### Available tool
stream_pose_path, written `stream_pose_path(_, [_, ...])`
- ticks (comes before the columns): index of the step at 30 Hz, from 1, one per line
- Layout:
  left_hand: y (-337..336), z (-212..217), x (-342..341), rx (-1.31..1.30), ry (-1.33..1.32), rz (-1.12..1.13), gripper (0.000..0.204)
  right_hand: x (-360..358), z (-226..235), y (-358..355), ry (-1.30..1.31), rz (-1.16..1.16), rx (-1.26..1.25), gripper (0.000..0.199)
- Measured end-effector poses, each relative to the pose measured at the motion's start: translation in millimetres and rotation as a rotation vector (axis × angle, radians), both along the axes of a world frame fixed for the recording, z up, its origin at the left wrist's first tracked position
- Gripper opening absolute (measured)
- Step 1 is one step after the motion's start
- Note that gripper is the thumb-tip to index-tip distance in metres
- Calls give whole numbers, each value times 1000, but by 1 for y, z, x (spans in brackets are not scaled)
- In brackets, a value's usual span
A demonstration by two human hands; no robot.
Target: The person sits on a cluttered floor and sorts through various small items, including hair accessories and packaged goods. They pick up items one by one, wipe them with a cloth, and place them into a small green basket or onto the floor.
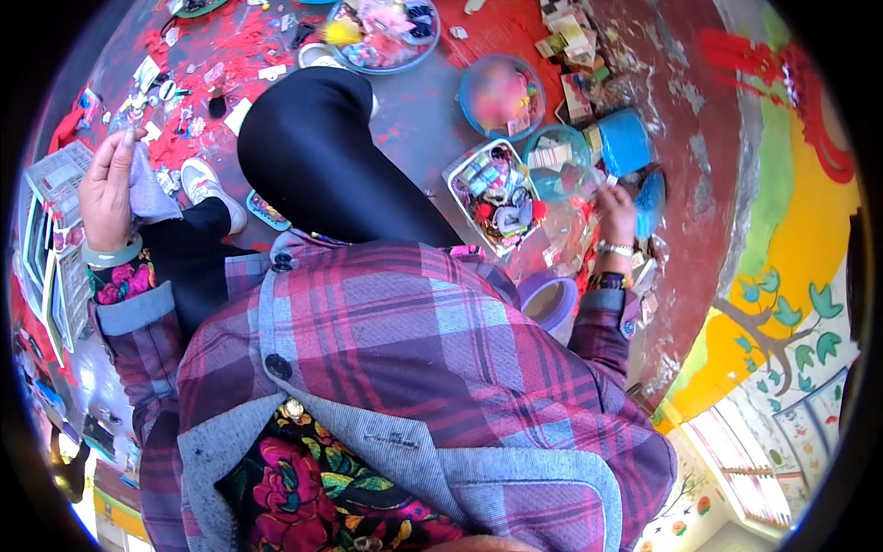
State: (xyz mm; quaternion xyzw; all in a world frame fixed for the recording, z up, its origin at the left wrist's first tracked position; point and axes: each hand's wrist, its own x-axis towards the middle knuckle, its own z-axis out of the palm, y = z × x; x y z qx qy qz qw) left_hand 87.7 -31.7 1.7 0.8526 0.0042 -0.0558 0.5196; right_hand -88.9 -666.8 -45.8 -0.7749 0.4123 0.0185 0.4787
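Out to the left, my left hand (108, 189) pinches a lavender cloth (152, 186) between thumb and fingers, and the cloth hangs down beside the palm. My right hand (616, 216) reaches to the right with its fingers drawn together. A small white piece (611, 180) shows at the fingertips, and clear plastic (578, 184) lies close by; what exactly the fingers grip is unclear. Beside that hand are a teal tub (556, 140) and a white basket (452, 177) filled with hair ties and small trinkets.
Ahead stand a round tub (463, 103) of pink items and a basin (368, 68) of colourful accessories. A purple-rimmed bucket (572, 299) sits near my right forearm, a blue container (625, 143) beyond. Grey plastic crates (57, 184) stand at left. Scraps litter the red floor (676, 276).
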Motion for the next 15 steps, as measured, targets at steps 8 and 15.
stream_pose_path(8, [-22, -22, -13, 35, 33, 45, 22, -139, -130, -2, 202, -246, 364, 12])
stream_pose_path(15, [-59, -9, -55, 73, -24, -7, 21, -128, -174, -9, 279, -194, 325, 19])
